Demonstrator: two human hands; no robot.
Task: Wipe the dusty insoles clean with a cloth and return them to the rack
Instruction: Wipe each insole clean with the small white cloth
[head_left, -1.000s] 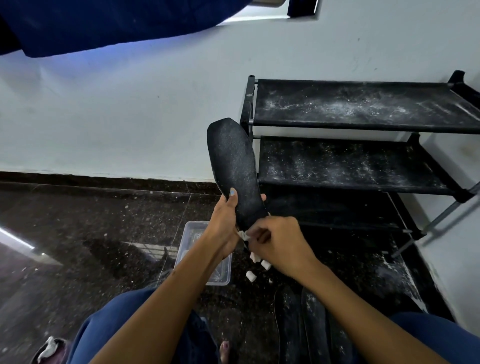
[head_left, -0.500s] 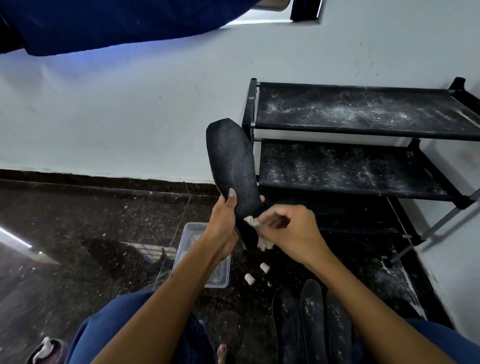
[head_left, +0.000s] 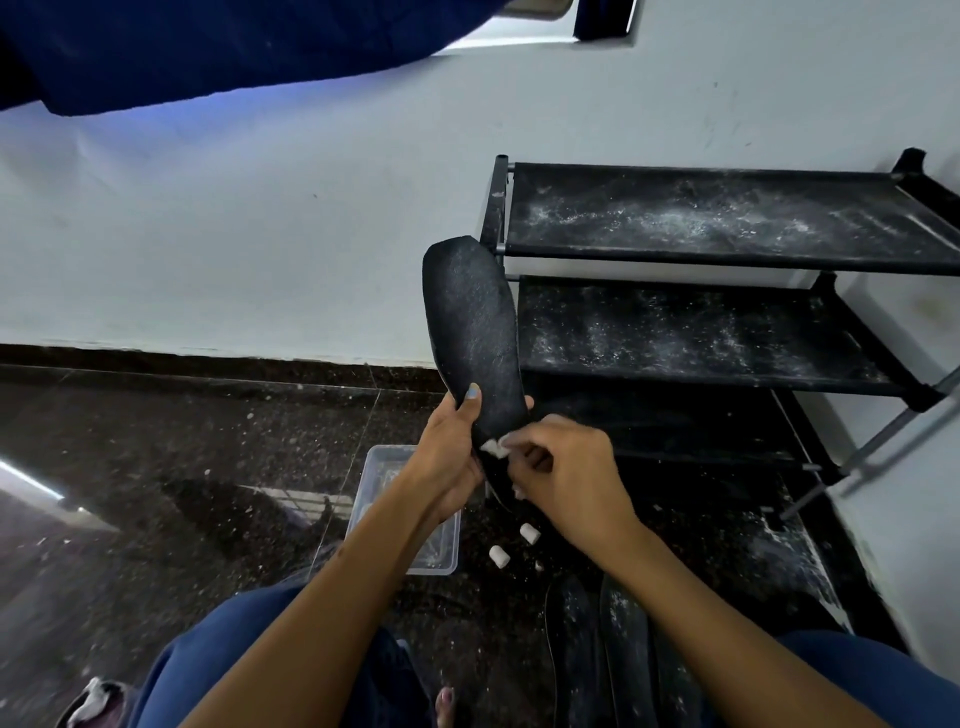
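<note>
Insole (head_left: 475, 332) upright in front of the rack (head_left: 727, 291), heel end hidden behind both hands. Left hand (head_left: 449, 457) grips it low, thumb on its face. Right hand (head_left: 566, 478) pinches a white cloth (head_left: 493, 448), mostly covered, against the heel. More insoles (head_left: 597, 649) on floor, cut off.
</note>
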